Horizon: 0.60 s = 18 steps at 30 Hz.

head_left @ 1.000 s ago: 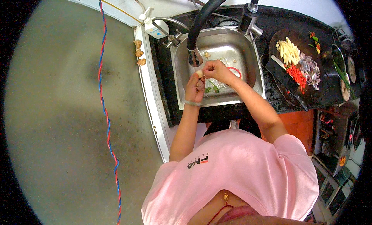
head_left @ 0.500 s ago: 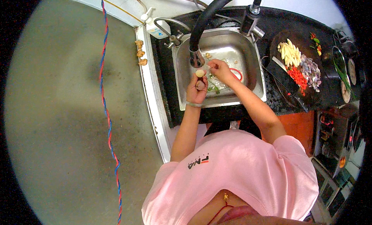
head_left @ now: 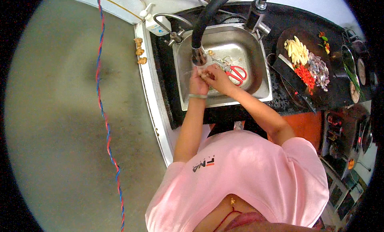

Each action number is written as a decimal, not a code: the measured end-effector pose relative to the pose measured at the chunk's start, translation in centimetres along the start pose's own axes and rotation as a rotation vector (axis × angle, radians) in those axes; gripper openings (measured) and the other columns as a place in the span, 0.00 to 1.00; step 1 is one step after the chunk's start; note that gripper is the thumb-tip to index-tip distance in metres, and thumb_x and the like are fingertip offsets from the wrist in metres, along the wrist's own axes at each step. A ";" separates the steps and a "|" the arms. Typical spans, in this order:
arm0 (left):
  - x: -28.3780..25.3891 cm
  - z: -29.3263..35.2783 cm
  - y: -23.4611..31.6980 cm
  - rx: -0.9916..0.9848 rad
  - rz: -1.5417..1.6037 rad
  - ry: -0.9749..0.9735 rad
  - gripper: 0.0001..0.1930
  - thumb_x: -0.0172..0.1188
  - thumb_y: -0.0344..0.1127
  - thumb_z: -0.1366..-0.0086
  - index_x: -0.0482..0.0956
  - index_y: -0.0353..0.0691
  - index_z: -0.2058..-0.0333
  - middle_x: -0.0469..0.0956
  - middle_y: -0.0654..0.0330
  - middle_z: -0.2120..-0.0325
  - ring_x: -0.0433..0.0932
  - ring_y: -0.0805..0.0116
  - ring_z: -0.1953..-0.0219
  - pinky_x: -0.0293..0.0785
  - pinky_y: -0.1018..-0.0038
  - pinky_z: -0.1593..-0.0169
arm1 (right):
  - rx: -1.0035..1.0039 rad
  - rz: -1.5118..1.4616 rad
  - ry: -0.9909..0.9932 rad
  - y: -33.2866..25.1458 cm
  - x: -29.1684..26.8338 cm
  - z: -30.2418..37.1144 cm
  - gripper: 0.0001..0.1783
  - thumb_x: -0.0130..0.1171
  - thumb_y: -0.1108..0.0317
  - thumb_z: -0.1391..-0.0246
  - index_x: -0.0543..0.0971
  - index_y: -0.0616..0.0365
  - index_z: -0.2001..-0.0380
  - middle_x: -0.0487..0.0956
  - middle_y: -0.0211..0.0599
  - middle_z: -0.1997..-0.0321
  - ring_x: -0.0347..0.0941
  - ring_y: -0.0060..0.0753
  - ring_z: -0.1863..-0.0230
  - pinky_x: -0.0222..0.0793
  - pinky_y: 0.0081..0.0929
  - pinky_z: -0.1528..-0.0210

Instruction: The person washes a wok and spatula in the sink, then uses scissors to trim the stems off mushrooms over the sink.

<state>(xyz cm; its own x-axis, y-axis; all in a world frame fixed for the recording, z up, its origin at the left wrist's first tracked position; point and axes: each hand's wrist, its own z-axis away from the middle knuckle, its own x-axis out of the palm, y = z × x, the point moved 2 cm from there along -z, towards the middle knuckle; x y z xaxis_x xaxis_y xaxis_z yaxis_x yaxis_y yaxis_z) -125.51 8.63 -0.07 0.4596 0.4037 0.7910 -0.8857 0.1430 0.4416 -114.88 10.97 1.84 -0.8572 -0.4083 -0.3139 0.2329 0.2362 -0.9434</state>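
Both my hands meet over the steel sink (head_left: 259, 60), just below the black hose tap's metal spout (head_left: 199, 56). My left hand (head_left: 198, 86), with a pale bangle at the wrist, is cupped and closed around a small pale round piece (head_left: 201, 72), mostly hidden by fingers. Against it my right hand (head_left: 218, 78) presses bent, pinched fingers; whatever lies between them is hidden. Red-handled scissors (head_left: 239, 77) lie in the sink beside my right hand. Vegetable scraps (head_left: 227, 59) are scattered on the sink bottom.
At right, a round dark board (head_left: 284, 42) bears yellowish strips (head_left: 297, 51), chopped red pepper (head_left: 305, 78), greyish-purple pieces (head_left: 319, 72) and a cleaver (head_left: 286, 74). A smaller tap (head_left: 175, 37) and white pump bottle (head_left: 155, 24) stand left. Ginger pieces (head_left: 140, 51) rest on the ledge.
My hands have come together, and my right fingers now cover the pieces that showed in my left palm. More of the red-handled scissors shows. The whole view has shifted slightly.
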 end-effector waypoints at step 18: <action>-10.3 -4.4 -0.5 -0.243 -0.236 -0.121 0.22 0.48 0.35 0.37 0.60 0.28 0.49 0.70 0.54 0.63 0.66 0.77 0.75 0.68 0.81 0.75 | 0.406 0.639 -0.256 14.3 0.0 -1.3 0.21 0.54 0.65 0.56 0.69 0.60 0.56 0.72 0.45 0.57 0.71 0.41 0.59 0.69 0.42 0.63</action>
<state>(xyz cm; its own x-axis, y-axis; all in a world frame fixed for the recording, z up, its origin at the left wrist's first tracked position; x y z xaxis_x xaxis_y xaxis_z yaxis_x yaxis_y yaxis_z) -130.12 8.37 -10.27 0.6445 0.2260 0.7304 -0.7374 0.4360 0.5158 -112.12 15.51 -11.52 -0.3810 -0.5034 -0.7756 0.8347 0.1735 -0.5226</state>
